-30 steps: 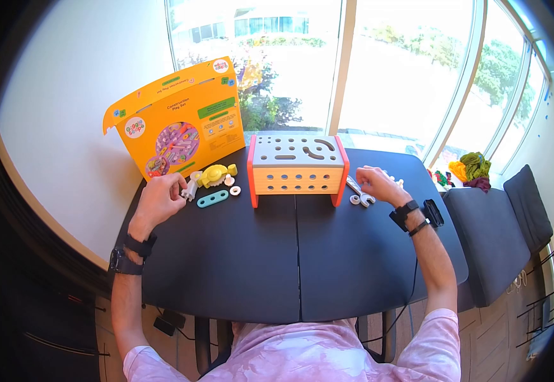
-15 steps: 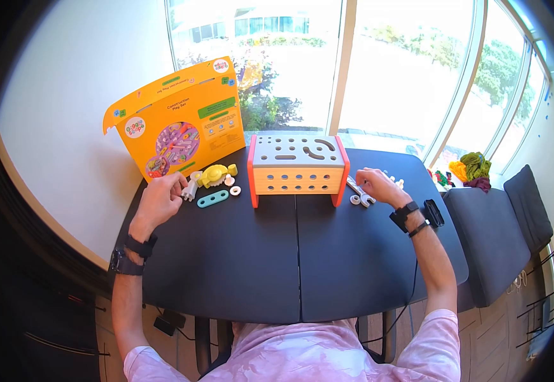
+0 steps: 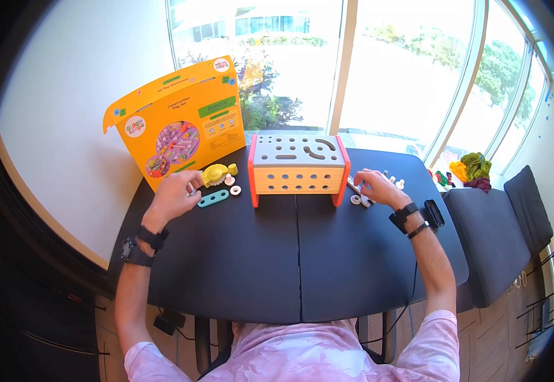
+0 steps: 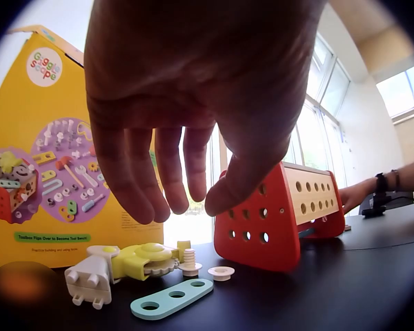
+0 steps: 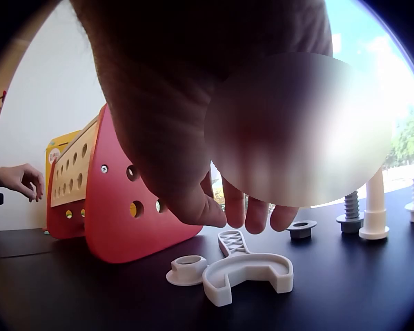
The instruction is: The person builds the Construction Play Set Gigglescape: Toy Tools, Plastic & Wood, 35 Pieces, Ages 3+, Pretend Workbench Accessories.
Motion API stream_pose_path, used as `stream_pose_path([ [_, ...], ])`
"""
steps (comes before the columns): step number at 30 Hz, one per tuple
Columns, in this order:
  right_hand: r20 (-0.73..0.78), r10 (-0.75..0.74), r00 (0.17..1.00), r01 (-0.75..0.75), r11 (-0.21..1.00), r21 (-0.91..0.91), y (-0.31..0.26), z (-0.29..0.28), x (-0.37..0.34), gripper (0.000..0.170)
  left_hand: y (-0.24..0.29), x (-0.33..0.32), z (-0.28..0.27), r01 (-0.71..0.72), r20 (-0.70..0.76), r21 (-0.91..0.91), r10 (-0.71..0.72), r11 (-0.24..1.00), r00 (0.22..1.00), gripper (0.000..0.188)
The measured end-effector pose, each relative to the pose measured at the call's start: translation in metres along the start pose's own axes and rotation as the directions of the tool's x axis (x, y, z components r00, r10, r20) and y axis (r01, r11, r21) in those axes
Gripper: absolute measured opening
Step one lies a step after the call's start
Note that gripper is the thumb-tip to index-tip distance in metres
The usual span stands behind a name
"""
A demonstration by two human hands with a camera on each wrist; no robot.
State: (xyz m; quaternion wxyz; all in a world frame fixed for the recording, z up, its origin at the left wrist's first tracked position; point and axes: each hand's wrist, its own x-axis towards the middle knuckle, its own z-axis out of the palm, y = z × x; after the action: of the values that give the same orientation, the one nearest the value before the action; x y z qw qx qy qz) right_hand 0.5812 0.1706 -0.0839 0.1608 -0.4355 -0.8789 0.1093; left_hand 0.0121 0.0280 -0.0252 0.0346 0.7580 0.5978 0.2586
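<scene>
Your left hand (image 3: 174, 200) hangs over the parts on the left side of the table (image 3: 238, 261), its fingers loosely bent and pointing down, the thumb tip near them; it has hold of nothing that shows. Below it lie a yellow toy piece (image 4: 143, 261), a grey pegged piece (image 4: 88, 278) touching it, a teal strip (image 4: 163, 301) with three holes, a white screw (image 4: 190, 261) standing upright and a white ring (image 4: 221, 278).

Your right hand (image 3: 382, 189) hovers above a toy wrench (image 5: 252, 261), fingers slightly bent; a blur covers part of it, and you appear to grip nothing. A pale nut (image 5: 186, 274) sits just beside the wrench's head.

The toy workbench (image 3: 305, 182) stands between your hands, its red ends upright. The yellow box (image 3: 188, 109) stands behind your left hand.
</scene>
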Motion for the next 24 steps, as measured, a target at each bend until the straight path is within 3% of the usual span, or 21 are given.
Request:
stream_pose_path([
  [9, -0.012, -0.009, 1.000, 0.010, 1.000, 0.008, 0.006, 0.001, -0.001, 0.020, -0.004, 0.029, 0.036, -0.117, 0.101, 0.050, 0.112, 0.992, 0.989, 0.024],
  [18, 0.018, -0.028, 0.999, 0.030, 0.995, -0.100, 0.009, 0.005, -0.003, 0.050, 0.007, 0.044, 0.051, -0.120, 0.160, 0.064, 0.108, 0.991, 0.981, 0.032],
  [21, -0.014, -0.021, 1.000, 0.021, 1.000, 0.008, 0.013, 0.009, 0.001, 0.044, 0.003, 0.044, 0.056, -0.132, 0.161, 0.023, 0.127, 0.991, 0.979, 0.031],
  [24, 0.089, 0.027, 0.996, -0.036, 0.994, 0.100, -0.014, 0.002, 0.002, 0.051, 0.021, 0.042, 0.054, -0.102, 0.298, -0.048, 0.112, 0.994, 0.948, 0.039],
])
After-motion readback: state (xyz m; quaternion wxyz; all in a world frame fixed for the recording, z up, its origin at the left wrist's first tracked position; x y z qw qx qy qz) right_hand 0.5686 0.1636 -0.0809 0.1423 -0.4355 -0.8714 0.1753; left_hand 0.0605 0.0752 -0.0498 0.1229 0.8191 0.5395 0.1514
